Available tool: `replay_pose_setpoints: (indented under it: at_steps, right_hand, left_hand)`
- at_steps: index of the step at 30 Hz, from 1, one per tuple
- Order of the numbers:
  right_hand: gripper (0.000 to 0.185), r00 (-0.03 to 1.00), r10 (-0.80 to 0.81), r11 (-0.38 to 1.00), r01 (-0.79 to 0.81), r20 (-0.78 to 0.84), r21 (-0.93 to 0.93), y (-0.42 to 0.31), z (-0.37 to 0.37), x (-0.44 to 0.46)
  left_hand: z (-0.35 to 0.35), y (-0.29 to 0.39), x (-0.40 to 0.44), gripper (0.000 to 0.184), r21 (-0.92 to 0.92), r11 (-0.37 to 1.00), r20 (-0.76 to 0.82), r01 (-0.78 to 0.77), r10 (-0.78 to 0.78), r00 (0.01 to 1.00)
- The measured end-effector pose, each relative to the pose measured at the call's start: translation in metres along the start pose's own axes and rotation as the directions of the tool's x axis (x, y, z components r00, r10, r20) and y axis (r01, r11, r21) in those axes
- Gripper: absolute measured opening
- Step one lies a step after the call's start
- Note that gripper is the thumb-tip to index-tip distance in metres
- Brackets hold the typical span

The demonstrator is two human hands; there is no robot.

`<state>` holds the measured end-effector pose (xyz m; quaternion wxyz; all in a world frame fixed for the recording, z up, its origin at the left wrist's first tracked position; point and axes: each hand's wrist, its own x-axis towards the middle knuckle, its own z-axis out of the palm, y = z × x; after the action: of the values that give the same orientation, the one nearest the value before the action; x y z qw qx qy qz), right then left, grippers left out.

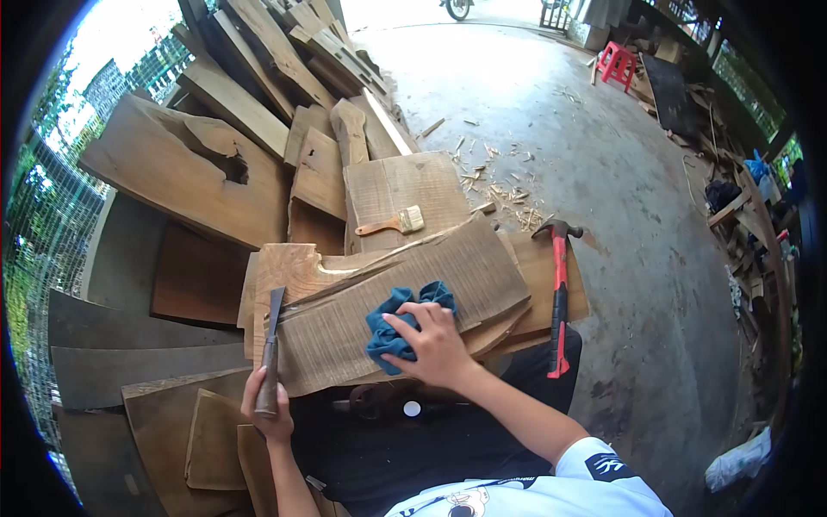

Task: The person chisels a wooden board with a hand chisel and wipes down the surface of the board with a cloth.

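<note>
A rough, grooved wooden board (465,267) lies slanted across other wood in front of me. My right hand (435,345) presses a crumpled blue cloth (388,332) onto its face, fingers bent over the fabric. At the board's left end, my left hand (269,409) is closed around the handle of a chisel (270,353). The chisel's dark flat blade points away from me, over the lighter wood. A hammer (560,293) with a red and black handle rests at the right on the wood beneath.
Behind the board, a paintbrush (392,222) lies on a square wooden block (405,185). Stacked planks and slabs (198,164) crowd the left side. Wood chips (508,194) litter the concrete floor (637,250). A red stool (617,65) stands far right, near scrap wood.
</note>
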<state>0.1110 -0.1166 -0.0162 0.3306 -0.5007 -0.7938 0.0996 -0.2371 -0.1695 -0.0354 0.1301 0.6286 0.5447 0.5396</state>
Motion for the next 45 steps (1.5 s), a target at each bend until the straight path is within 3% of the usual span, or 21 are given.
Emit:
replay_pose_setpoints:
  at_steps: [1, 2, 6, 8, 10, 11, 13, 16, 17, 18, 19, 21, 22, 25, 27, 30, 33, 38, 40, 44, 45]
  right_hand:
    - [0.062, 1.000, -0.001, 1.000, 0.002, 0.019, -0.007, 0.012, -0.005, 0.002]
    - [0.061, 1.000, 0.029, 0.998, -0.030, -0.013, -0.057, 0.026, -0.012, 0.005]
    - [0.062, 0.869, 0.400, 0.858, -0.467, -0.291, -0.216, 0.092, -0.042, 0.024]
    - [0.061, 0.832, 0.443, 0.793, -0.537, -0.333, -0.288, 0.095, -0.034, 0.026]
    - [0.059, 0.886, 0.386, 0.862, -0.446, -0.258, -0.243, 0.066, -0.014, 0.028]
    - [0.059, 0.925, 0.319, 0.910, -0.360, -0.206, -0.206, 0.043, -0.005, 0.028]
    - [0.059, 0.989, 0.101, 0.991, -0.110, -0.105, -0.080, 0.002, 0.022, 0.022]
    - [0.061, 0.988, -0.121, 0.992, 0.117, 0.093, 0.047, -0.024, 0.034, 0.020]
    - [0.059, 0.992, -0.086, 0.995, 0.080, 0.096, 0.058, -0.016, 0.028, 0.028]
    - [0.057, 0.999, -0.033, 0.996, 0.034, 0.021, -0.079, -0.002, 0.023, 0.038]
    - [0.060, 0.994, 0.077, 0.971, -0.094, -0.082, -0.220, 0.019, 0.022, 0.049]
    - [0.063, 0.911, 0.396, 0.861, -0.411, -0.112, -0.298, 0.057, 0.003, 0.074]
    - [0.066, 0.879, 0.463, 0.836, -0.477, -0.119, -0.270, 0.068, -0.004, 0.079]
    - [0.066, 0.902, 0.411, 0.873, -0.431, -0.131, -0.228, 0.058, 0.011, 0.072]
    - [0.064, 0.945, 0.300, 0.931, -0.320, -0.131, -0.177, 0.043, 0.021, 0.058]
    - [0.060, 0.964, 0.215, 0.953, -0.242, -0.154, -0.181, 0.026, 0.022, 0.042]
    - [0.060, 0.966, 0.225, 0.953, -0.246, -0.130, -0.180, 0.025, 0.018, 0.040]
    - [0.060, 0.967, 0.217, 0.953, -0.239, -0.133, -0.186, 0.026, 0.019, 0.040]
    - [0.060, 0.968, 0.211, 0.955, -0.233, -0.134, -0.184, 0.025, 0.019, 0.040]
    - [0.060, 0.964, 0.222, 0.951, -0.247, -0.146, -0.186, 0.024, 0.019, 0.040]
    - [0.060, 0.965, 0.218, 0.951, -0.244, -0.149, -0.189, 0.024, 0.019, 0.040]
  left_hand:
    - [0.000, -0.002, -0.001, 0.040, -0.131, 0.991, -0.021, 0.039, -0.042, 0.999]
    - [-0.003, -0.003, -0.001, 0.040, -0.128, 0.991, -0.025, 0.042, -0.045, 0.999]
    - [-0.008, -0.003, -0.001, 0.046, -0.192, 0.972, 0.023, 0.138, -0.136, 0.990]
    - [0.001, -0.010, -0.008, 0.046, -0.126, 0.981, 0.003, 0.149, -0.150, 0.989]
    - [0.014, -0.006, -0.016, 0.047, -0.041, 0.985, 0.026, 0.166, -0.165, 0.986]
    - [0.022, -0.016, -0.022, 0.048, -0.028, 0.998, -0.022, 0.055, -0.055, 0.998]
    - [0.028, -0.015, -0.024, 0.048, -0.041, 0.996, -0.038, 0.079, -0.081, 0.996]
    - [0.032, -0.004, -0.020, 0.046, 0.000, 0.996, -0.036, 0.085, -0.085, 0.996]
    - [0.034, -0.001, -0.017, 0.046, 0.037, 0.998, -0.031, 0.044, -0.043, 0.999]
    - [0.035, 0.000, -0.016, 0.044, 0.068, 0.998, -0.048, -0.002, 0.005, 0.999]
    - [0.034, -0.002, -0.015, 0.044, 0.069, 0.998, -0.055, 0.001, 0.002, 0.998]
    - [0.034, -0.006, -0.016, 0.042, 0.143, 0.987, -0.056, -0.072, 0.081, 0.995]
    - [0.032, -0.006, -0.015, 0.042, 0.137, 0.988, -0.059, -0.073, 0.082, 0.995]
    - [0.025, -0.006, -0.014, 0.042, 0.090, 0.994, -0.105, 0.062, -0.053, 0.993]
    - [0.017, -0.024, -0.015, 0.042, -0.080, 0.987, -0.199, 0.136, -0.149, 0.969]
    - [0.000, -0.042, -0.007, 0.041, -0.101, 0.986, -0.286, 0.136, -0.159, 0.945]
    - [-0.007, -0.043, 0.006, 0.036, -0.327, 0.917, -0.294, 0.227, -0.327, 0.898]
    - [0.002, -0.042, 0.029, 0.038, -0.214, 0.961, -0.294, 0.175, -0.235, 0.927]
    - [0.003, -0.040, 0.036, 0.041, -0.134, 0.980, -0.206, 0.146, -0.172, 0.963]
    - [-0.004, -0.057, 0.036, 0.042, -0.123, 0.982, -0.195, 0.141, -0.163, 0.967]
    - [-0.003, -0.058, 0.031, 0.044, -0.001, 0.990, -0.261, 0.138, -0.133, 0.956]
